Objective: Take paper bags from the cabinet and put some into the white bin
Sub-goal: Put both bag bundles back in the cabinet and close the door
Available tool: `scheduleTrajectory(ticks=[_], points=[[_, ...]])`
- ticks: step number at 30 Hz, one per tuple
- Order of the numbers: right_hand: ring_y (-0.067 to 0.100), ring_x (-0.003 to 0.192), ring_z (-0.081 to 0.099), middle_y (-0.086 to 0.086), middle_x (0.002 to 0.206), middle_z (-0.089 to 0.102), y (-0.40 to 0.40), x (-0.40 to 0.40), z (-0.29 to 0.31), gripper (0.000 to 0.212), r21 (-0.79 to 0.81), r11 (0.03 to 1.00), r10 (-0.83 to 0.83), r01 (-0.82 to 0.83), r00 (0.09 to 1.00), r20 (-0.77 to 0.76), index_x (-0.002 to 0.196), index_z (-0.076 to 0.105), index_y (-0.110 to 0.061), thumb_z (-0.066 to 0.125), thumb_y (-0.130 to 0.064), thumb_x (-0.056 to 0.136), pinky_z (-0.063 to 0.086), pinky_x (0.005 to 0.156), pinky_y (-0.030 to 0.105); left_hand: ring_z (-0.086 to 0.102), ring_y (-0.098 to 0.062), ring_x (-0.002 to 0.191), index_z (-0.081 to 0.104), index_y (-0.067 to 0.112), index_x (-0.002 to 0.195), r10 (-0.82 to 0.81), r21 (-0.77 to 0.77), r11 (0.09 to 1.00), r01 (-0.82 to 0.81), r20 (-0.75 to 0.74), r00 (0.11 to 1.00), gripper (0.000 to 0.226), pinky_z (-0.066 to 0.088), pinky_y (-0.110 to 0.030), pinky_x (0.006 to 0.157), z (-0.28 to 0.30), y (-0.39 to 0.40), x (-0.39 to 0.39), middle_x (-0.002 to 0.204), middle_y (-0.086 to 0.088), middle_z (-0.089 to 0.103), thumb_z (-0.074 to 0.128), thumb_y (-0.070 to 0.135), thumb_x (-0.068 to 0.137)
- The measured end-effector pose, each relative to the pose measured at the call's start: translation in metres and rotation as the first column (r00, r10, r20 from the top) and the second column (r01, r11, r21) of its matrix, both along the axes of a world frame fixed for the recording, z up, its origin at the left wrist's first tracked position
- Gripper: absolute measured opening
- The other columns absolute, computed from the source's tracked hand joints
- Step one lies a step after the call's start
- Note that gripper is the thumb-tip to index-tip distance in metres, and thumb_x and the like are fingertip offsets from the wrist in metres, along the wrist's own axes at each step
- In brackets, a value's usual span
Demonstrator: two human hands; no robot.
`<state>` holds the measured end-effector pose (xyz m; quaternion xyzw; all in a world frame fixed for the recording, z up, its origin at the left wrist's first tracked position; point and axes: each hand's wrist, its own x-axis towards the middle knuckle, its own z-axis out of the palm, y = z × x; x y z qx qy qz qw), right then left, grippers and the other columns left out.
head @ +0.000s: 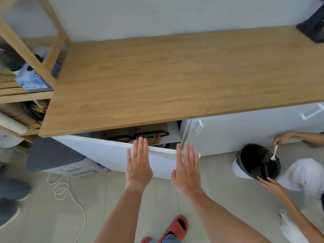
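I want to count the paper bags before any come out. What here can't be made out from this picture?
- Paper bags: head view shows only tops and twine handles; the worktop and open cabinet door hide the rest, so no count.
- Bin: black liner hides its inside; another person's hand covers part of the rim.
- Shelf items: blurred, labels unreadable.
- Left hand and right hand: palms hidden.

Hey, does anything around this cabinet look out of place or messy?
A white cord lies in loose loops on the floor left of the open cabinet door, where feet could catch it. Paper bags sit jumbled inside. Left hand and right hand hover empty.
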<state>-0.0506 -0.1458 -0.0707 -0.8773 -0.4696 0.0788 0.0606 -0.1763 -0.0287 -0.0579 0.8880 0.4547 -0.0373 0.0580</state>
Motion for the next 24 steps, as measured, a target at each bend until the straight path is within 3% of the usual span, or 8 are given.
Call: scheduleTrajectory(ticks=[3,7,16,18,20,22,24], points=[[0.031,0.153,-0.007,0.019,0.165,-0.003,0.013,0.022,0.004,0.102,-0.026,0.999,0.037,-0.037,0.999,-0.001,0.159,0.003,-0.010,0.064,-0.011,0.077,-0.005,0.122,0.047,-0.012,-0.028,0.151,-0.015,0.009,0.154,-0.021,-0.020,1.000,0.020,-0.038,0.999,0.088,0.000,-0.047,0.121,0.007,0.012,0.009,0.163,-0.009,-0.017,0.041,0.007,0.087],[0.026,0.148,-0.028,0.012,0.161,-0.028,0.037,0.041,0.018,0.096,-0.088,0.995,0.047,-0.051,0.998,-0.050,0.157,-0.014,-0.015,0.053,-0.015,0.088,-0.015,0.121,0.045,-0.014,-0.028,0.151,-0.017,0.011,0.154,-0.022,-0.069,0.997,0.016,-0.084,0.996,0.088,-0.002,-0.047,0.120,0.020,0.026,0.020,0.163,-0.008,-0.019,0.043,0.008,0.090],[0.026,0.149,-0.026,0.010,0.161,-0.029,0.062,0.045,0.016,0.108,-0.063,0.998,-0.027,0.024,0.998,-0.061,0.156,-0.019,-0.011,0.058,-0.018,0.081,-0.011,0.122,0.045,-0.011,-0.025,0.151,-0.017,0.013,0.154,-0.058,-0.128,0.990,0.057,-0.003,0.998,0.089,0.003,-0.046,0.122,0.015,0.050,0.018,0.163,-0.004,-0.019,0.042,0.006,0.088],[0.025,0.151,-0.021,0.009,0.161,-0.026,0.065,0.048,0.013,0.109,-0.064,0.998,-0.027,0.024,0.998,-0.050,0.157,-0.012,-0.009,0.061,-0.017,0.077,-0.008,0.123,0.046,0.004,-0.028,0.152,-0.008,0.010,0.155,-0.095,-0.041,0.994,0.097,0.041,0.995,0.095,0.012,-0.047,0.121,0.008,0.053,0.013,0.163,-0.007,-0.008,0.053,0.008,0.083],[0.026,0.152,-0.012,0.010,0.163,-0.018,0.069,0.050,0.011,0.109,-0.047,0.998,-0.037,0.035,0.998,-0.041,0.158,-0.002,-0.006,0.065,-0.017,0.072,-0.004,0.122,0.047,0.024,-0.031,0.148,0.013,0.005,0.154,-0.105,0.022,0.994,0.104,0.082,0.991,0.097,0.022,-0.048,0.118,0.004,0.057,0.005,0.162,-0.013,0.016,0.066,0.009,0.074],[0.029,0.153,-0.004,0.013,0.165,-0.009,0.074,0.052,0.009,0.105,-0.025,1.000,-0.016,0.016,1.000,-0.018,0.159,0.006,-0.005,0.066,-0.023,0.075,-0.001,0.121,0.048,0.026,-0.032,0.147,0.025,0.002,0.153,-0.109,0.063,0.993,0.102,0.123,0.986,0.087,0.020,-0.049,0.117,0.007,0.063,-0.001,0.159,-0.016,0.026,0.066,0.009,0.075],[0.031,0.153,0.002,0.015,0.166,-0.005,0.082,0.052,0.008,0.090,0.024,0.999,0.024,-0.024,1.000,0.020,0.158,0.012,-0.005,0.055,-0.035,0.086,0.002,0.121,0.050,0.022,-0.031,0.148,0.027,0.000,0.152,-0.114,0.108,0.989,0.098,0.150,0.982,0.075,0.018,-0.049,0.116,0.015,0.074,-0.004,0.160,-0.016,0.024,0.057,0.014,0.084]])
